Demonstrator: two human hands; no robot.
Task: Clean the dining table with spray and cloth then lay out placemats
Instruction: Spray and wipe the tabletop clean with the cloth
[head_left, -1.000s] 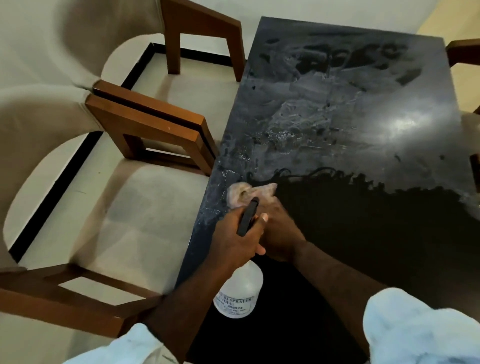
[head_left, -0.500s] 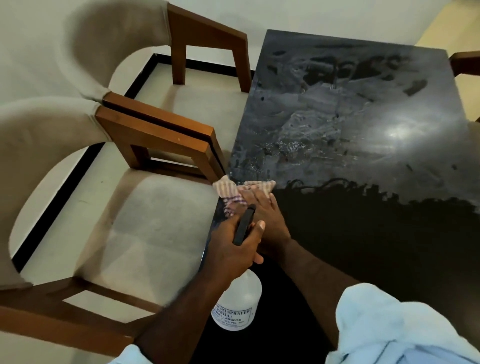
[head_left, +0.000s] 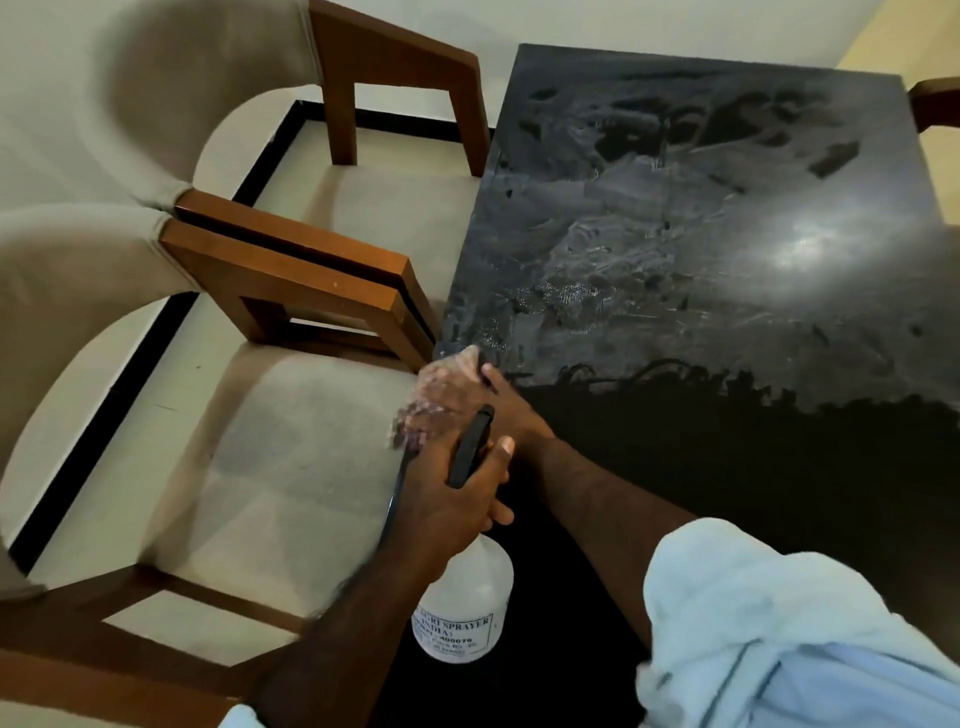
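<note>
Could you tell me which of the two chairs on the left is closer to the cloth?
The near chair: the cloth is at the table edge by its seat; the far chair sits beyond it.

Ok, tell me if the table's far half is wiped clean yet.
Not yet. On the table the far half shows grey smears; the near strip is plain dark.

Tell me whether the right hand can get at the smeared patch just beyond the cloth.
Probably yes. The right hand rests on the cloth at the left edge of the table, and the smears start directly ahead, nothing between.
</note>
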